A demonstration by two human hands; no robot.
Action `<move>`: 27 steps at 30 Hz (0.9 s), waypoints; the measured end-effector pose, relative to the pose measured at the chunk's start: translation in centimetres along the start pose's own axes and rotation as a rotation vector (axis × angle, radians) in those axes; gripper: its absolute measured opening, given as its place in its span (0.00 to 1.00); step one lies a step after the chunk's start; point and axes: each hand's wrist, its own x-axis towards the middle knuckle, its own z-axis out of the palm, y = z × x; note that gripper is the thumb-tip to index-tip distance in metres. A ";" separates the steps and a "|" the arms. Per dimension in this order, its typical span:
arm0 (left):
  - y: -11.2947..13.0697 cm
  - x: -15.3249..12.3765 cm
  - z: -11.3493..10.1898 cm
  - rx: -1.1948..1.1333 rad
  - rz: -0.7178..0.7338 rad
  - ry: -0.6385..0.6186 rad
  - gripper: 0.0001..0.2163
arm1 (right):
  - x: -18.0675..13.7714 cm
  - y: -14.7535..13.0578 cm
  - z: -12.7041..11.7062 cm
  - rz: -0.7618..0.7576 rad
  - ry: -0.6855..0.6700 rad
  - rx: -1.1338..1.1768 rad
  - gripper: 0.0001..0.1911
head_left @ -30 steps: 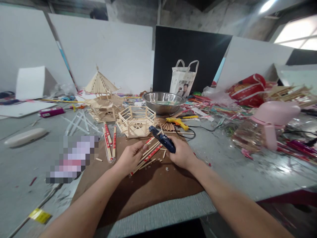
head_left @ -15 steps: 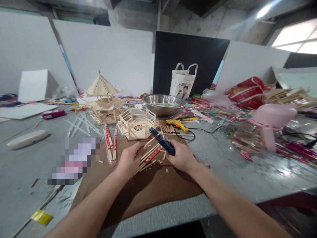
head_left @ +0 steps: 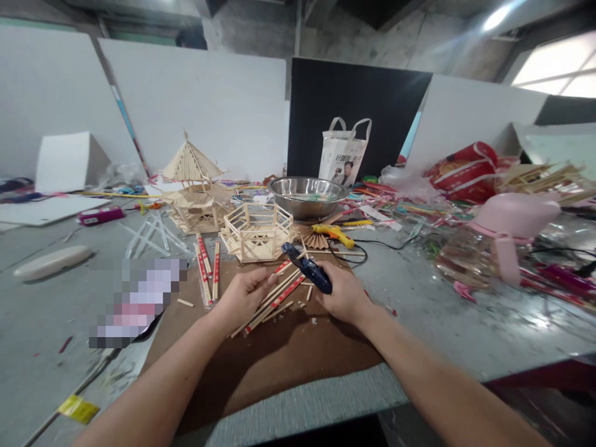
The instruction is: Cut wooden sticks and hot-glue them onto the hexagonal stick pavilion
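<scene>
My right hand (head_left: 343,292) is wrapped round dark blue cutters (head_left: 307,268), whose head points up and left over the brown mat (head_left: 288,360). To their left, my left hand (head_left: 244,293) hovers with thumb and fingers curled together; what they pinch, if anything, is hidden. Beneath and between both hands lie several thin wooden sticks (head_left: 267,310), some with red paper bands. Short cut pieces (head_left: 309,292) are scattered beside them. Just behind stands a six-sided stick frame (head_left: 258,239) with railings.
Banded stick packs (head_left: 208,273) lie left of my hands, near a blurred-out phone (head_left: 144,298). Behind are a roofed stick pavilion (head_left: 193,186), a steel bowl (head_left: 307,195) and a yellow glue gun (head_left: 339,235) with its cord. A pink-lidded jug (head_left: 498,242) stands right.
My left hand has drawn slightly away from the cutters, and the stick it held there no longer spans to them. A longer cut piece now lies on the mat's left. My right hand barely moved.
</scene>
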 end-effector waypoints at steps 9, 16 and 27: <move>0.0 -0.1 0.5 0.059 -0.036 0.071 0.15 | -0.2 -0.5 -0.1 0.081 -0.023 -0.113 0.11; -0.4 -0.1 1.3 0.132 -0.049 0.216 0.15 | 0.1 -0.7 0.0 0.102 -0.015 -0.073 0.15; 0.4 0.0 -0.2 -0.005 0.012 0.049 0.16 | -0.1 0.0 0.3 -0.025 0.008 0.051 0.22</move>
